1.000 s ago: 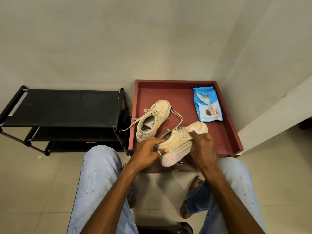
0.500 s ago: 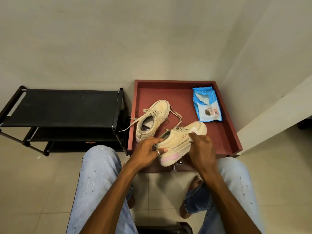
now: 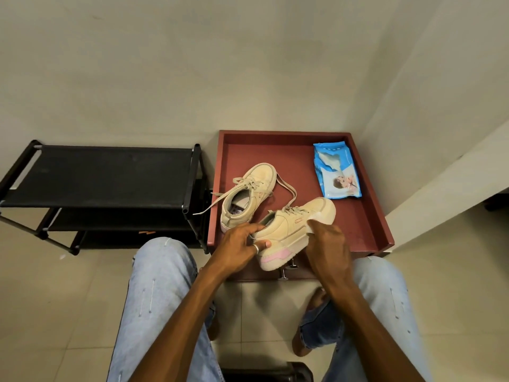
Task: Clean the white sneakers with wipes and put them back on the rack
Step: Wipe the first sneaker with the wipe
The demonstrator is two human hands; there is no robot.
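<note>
The near sneaker is held at the front edge of the red tray, toe pointing up and to the right, pink-patched heel overhanging toward the knees. The left hand is clamped around the heel and collar — fingers over the top, thumb pressed on the side. The right hand is pressed against the sidewall near the toe, with a white wipe pinched under the fingertips.

The shoe looks light enough to be steadied one-handed. The sole is judged stiff and thick, so it is the firm place to take hold; the upper is softer and likely to dent under pressure. A damp wipe could leave the surface slick, so the grip at the heel counter seems the safer one.

The second sneaker lies on the tray just behind, opening upward, one loose lace trailing over the tray's left rim — worth gathering before lifting, as it could snag. The blue wipes pack rests at the tray's far right. The black rack stands to the left, top shelf bare.
</note>
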